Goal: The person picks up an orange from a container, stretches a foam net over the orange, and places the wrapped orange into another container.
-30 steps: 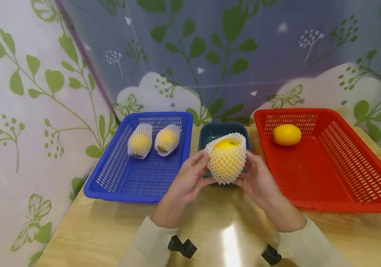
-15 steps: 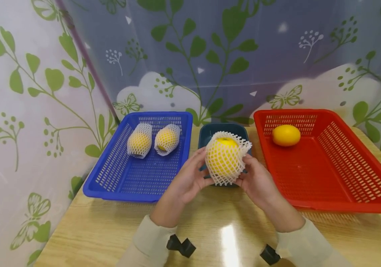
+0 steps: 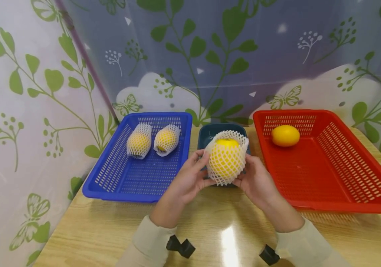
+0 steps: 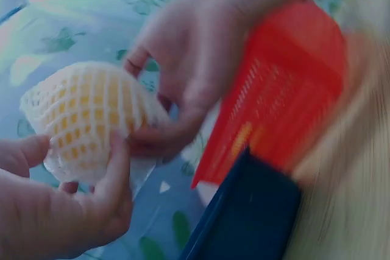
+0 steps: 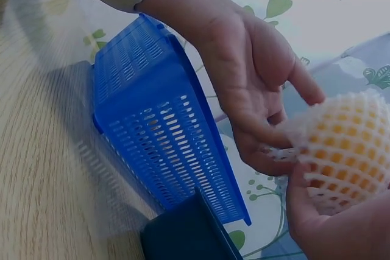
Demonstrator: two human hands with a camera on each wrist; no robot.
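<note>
Between my two hands is a yellow fruit [image 3: 226,157] in a white foam net sleeve [image 3: 225,171]. Its bare top shows at the sleeve's mouth, which faces up and away. My left hand [image 3: 190,180] holds the left side, thumb in front and fingertips underneath. My right hand [image 3: 256,181] grips the right side of the sleeve. They hold the fruit above the near part of a dark teal bowl [image 3: 222,128], hiding much of it. The left wrist view shows the net sleeve [image 4: 91,120] pinched from both sides; the right wrist view shows fingertips against the netting [image 5: 350,144].
A blue basket [image 3: 137,194] on the left contains two yellow fruits [image 3: 139,142] in foam nets. On the right, a red basket [image 3: 340,205] contains one bare yellow fruit [image 3: 285,135]. All stand on a wooden table [image 3: 210,237] against a patterned backdrop [image 3: 210,74].
The sleeve's mouth puckered out toward the right half a second ago and now stands rounder around the fruit's top. Both hands keep nearly the same place and hold.
</note>
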